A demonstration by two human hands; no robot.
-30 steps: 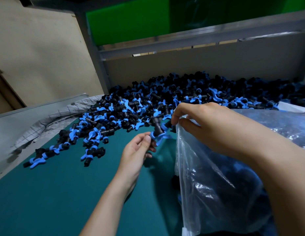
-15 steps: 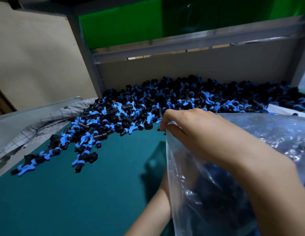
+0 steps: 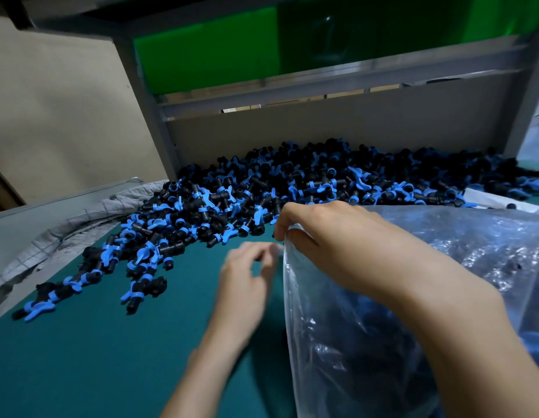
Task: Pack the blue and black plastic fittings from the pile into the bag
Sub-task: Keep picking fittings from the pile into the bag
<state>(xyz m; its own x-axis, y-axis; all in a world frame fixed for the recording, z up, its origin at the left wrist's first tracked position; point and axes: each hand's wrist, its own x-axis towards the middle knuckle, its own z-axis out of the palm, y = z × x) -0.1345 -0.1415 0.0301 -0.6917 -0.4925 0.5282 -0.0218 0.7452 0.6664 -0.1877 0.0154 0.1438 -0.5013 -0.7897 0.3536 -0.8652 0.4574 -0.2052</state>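
Note:
A big pile of blue and black plastic fittings [image 3: 292, 188] covers the back of the green table mat [image 3: 96, 357], with a loose tongue of fittings [image 3: 135, 267] trailing toward the front left. A clear plastic bag [image 3: 367, 342] stands at the right, and dark fittings show through its wall. My right hand [image 3: 331, 245] pinches the bag's rim at its left corner and holds it up. Just left of the bag, above the mat, my left hand [image 3: 247, 285] is blurred by motion; its fingers are loosely curled and I see nothing in them.
A grey checked cloth [image 3: 66, 230] lies crumpled along the mat's left edge. A grey metal frame [image 3: 147, 110] with a green panel [image 3: 208, 46] and a beige back board closes off the rear. A white sheet [image 3: 497, 200] lies at the far right by the pile.
A second ago my left hand held a fitting by the bag's mouth. It then went behind the bag and is now back out at the left, without it. The bag's rim stayed pinched.

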